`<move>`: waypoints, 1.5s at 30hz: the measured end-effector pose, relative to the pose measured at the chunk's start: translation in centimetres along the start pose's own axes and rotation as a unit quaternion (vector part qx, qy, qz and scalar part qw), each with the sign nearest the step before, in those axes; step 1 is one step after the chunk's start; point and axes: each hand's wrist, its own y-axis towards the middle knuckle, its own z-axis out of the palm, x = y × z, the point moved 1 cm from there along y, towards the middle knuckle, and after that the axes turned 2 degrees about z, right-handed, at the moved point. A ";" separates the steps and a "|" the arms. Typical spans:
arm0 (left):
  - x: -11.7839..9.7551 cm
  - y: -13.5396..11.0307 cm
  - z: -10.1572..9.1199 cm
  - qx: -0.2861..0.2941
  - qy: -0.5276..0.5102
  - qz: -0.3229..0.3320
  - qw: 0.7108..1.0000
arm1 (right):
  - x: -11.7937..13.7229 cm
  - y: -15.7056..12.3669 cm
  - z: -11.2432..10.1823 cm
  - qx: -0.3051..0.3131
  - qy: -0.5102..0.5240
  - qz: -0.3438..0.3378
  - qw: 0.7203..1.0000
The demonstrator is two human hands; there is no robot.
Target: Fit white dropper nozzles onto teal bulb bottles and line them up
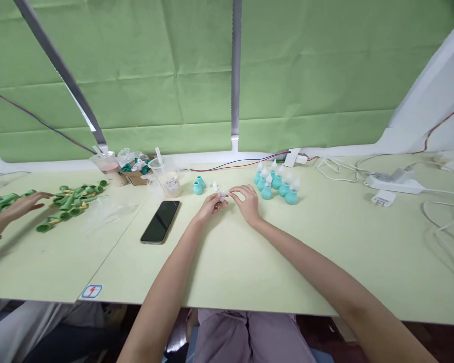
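Note:
My left hand (210, 205) and my right hand (246, 200) meet over the pale green table (227, 262). Both pinch a small clear plastic piece (223, 194) between their fingertips. Just behind my left hand stand two teal bulbs (199, 185) with a few small clear pieces (215, 186) beside them. To the right of my right hand stands a cluster of several teal bulbs with white tips (277, 183).
A black phone (161, 222) lies left of my hands. Plastic cups (169, 177) and a small box (136, 171) stand at the back. A co-worker's hand (24, 202) reaches among green parts (70, 201) at the left. White cables and a power strip (395, 184) lie at the right.

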 end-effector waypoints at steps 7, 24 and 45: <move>-0.2 -0.4 0.5 -0.011 0.054 -0.019 0.998 | -0.1 0.0 0.1 0.012 -0.025 0.013 1.000; -0.3 -0.8 0.6 -0.017 0.096 -0.009 0.995 | -0.7 -0.1 0.5 0.045 -0.010 0.048 0.998; -0.5 -1.0 0.9 -0.038 0.091 -0.008 0.995 | -1.6 0.3 0.7 0.109 0.207 0.204 0.950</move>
